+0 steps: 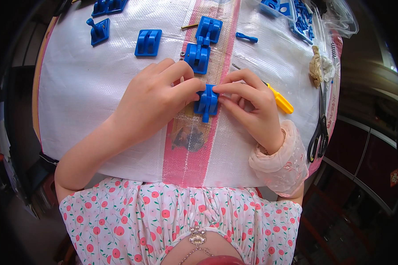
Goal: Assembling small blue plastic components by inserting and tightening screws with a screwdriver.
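Note:
A small blue plastic bracket (206, 106) with a square base and raised lugs lies on the white woven sheet in front of me. A short blue arm sticks out of it toward me. My left hand (157, 95) is closed, thumb and forefinger pressed to the bracket's left side. Closed too, my right hand (252, 99) pinches its right side; anything small between the fingertips is hidden. Just beyond stand two more blue brackets (198, 58) joined by a link. A yellow-handled screwdriver (282, 100) lies partly behind my right hand.
Farther off sit a lone blue bracket (148, 43), another with an upright arm (100, 32), a loose blue link (246, 37) and a brass-coloured screw (189, 26). A tray of blue parts (301, 22) is at the far right. Black scissors (319, 137) lie along the right edge.

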{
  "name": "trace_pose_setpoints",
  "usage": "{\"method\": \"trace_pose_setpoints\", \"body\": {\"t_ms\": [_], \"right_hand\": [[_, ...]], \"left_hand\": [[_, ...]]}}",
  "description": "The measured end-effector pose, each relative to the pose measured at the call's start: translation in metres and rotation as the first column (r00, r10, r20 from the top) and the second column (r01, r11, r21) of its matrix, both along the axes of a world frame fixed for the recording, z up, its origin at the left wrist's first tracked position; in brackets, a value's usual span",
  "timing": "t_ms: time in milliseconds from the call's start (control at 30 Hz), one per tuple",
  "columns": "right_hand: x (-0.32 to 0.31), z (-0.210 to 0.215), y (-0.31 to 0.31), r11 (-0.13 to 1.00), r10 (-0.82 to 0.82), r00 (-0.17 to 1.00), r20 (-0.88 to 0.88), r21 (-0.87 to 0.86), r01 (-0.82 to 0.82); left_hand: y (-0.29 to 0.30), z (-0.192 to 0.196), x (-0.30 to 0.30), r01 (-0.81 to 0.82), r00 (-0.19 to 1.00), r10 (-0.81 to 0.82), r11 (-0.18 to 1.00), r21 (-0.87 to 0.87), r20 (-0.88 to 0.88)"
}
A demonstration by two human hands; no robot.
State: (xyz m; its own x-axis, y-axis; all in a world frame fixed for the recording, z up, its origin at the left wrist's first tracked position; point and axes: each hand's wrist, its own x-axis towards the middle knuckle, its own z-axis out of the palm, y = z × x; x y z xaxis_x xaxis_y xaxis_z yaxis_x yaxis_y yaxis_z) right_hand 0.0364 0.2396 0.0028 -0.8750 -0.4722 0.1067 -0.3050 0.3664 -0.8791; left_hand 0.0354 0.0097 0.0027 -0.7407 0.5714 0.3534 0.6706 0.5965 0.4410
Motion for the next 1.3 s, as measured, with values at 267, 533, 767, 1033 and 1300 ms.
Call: {"method": "trace_pose_setpoints", "body": {"t_ms": [267,533,767,1033,1300], "right_hand": [[-0.0016,0.0003,0.0017,0.999,0.038,0.999,-0.015,0.034,-0.037],[-0.0024,-0.0037,0.0028,0.998,0.054,0.998,-0.035,0.026,-0.053],[-0.0035,-0.0055,0.0046,0.997,0.076,0.997,-0.032,0.012,-0.076],[-0.0048,-0.0037,0.0048,0.996,0.088,0.995,-0.044,0.018,-0.087],[-0.0041,-0.0040,0.0041,0.996,0.082,0.995,-0.053,0.020,-0.081]], "left_hand": [[-0.0015,0.0001,0.0003,-0.001,1.000,0.001,1.000,0.002,-0.006],[-0.0001,-0.0021,0.0006,-0.005,1.000,0.006,1.000,0.008,-0.030],[-0.0024,0.0006,-0.0004,0.014,1.000,-0.014,1.000,-0.002,0.020],[0.0000,-0.0006,0.0004,-0.013,1.000,0.013,1.000,0.018,0.004],[-0.0022,0.0028,0.0000,0.023,0.998,-0.024,1.000,0.014,0.062]]}}
